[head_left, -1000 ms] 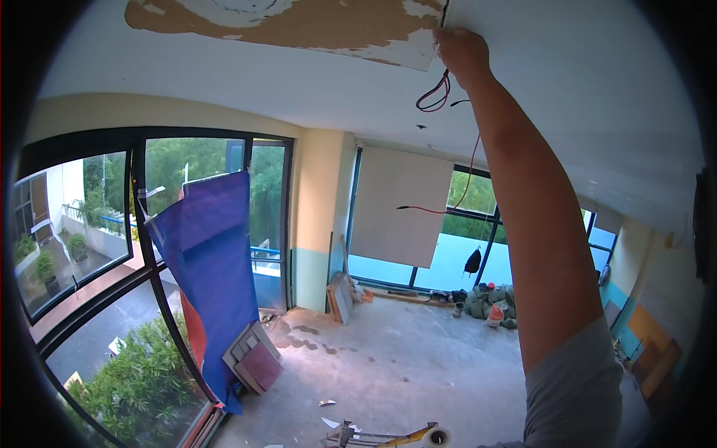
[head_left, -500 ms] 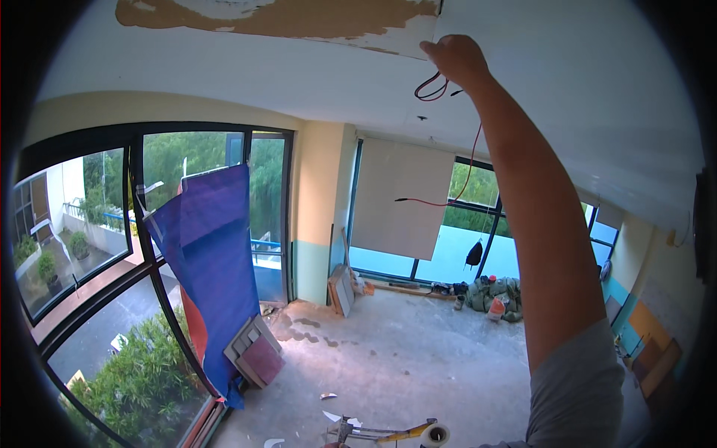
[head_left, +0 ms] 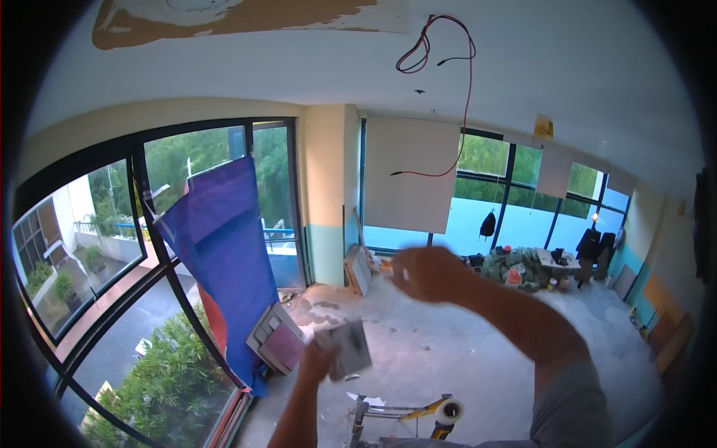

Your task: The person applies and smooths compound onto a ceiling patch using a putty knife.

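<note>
My left hand (head_left: 320, 362), low in the middle, grips a flat, squarish grey-white plate (head_left: 349, 351) by its left side; a darker patch marks its face. My right hand (head_left: 429, 275) is raised in front of me, right of the plate and apart from it. Its fingers are curled and somewhat blurred, with a small pale spot near them; what they hold, if anything, cannot be made out. Overhead, a looped red and black cable (head_left: 470, 89) hangs from the white ceiling. A brown patch (head_left: 246, 26) with white smears runs along the ceiling at upper left.
Below me stands a yellow and black frame (head_left: 418, 411) with a pale roll (head_left: 450, 411) at its end. A blue sheet (head_left: 224, 254) hangs at the left windows, panels (head_left: 280, 340) leaning by its foot. Bags (head_left: 511, 267) lie along the far windows.
My right hand has come down from the ceiling by the brown patch to chest height. My left hand has come into view with the grey-white plate. The view has shifted slightly.
</note>
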A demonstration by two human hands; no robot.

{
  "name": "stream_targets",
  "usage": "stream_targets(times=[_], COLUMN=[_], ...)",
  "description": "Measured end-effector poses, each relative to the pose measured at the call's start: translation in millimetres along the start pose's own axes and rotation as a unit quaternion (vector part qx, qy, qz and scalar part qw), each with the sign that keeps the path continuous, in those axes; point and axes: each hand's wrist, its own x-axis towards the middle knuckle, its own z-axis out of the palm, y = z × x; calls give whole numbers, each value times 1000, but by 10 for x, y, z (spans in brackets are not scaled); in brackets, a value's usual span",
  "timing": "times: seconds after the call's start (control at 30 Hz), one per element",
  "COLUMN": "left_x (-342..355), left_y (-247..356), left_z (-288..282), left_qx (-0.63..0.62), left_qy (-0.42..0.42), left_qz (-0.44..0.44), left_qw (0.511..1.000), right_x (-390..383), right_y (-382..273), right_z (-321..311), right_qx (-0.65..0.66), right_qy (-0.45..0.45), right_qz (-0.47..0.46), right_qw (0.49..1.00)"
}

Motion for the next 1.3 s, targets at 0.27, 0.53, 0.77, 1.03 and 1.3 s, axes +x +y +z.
stream_targets(times=[0.27, 0.53, 0.77, 1.03, 1.3], left_x=[713, 929, 1042, 858, 1275], left_y=[3675, 5212, 5451, 5505, 5648], left_z=[63, 340, 441, 572, 744], left_qx=[70, 139, 127, 116, 139], left_qy=[213, 329, 305, 297, 386], left_qz=[408, 490, 493, 429, 470], left_qw=[885, 796, 805, 845, 781], right_x=[-2158, -4174, -4852, -4854, -4803], right_y=[-100, -405, -665, -575, -506], right_z=[1872, 2447, 2385, 2324, 2377], right_qx=[241, 265, 258, 244, 254], right_qy=[-158, -84, 18, 45, 50], right_qz=[201, 431, 504, 498, 487], right_qw=[936, 859, 824, 831, 834])
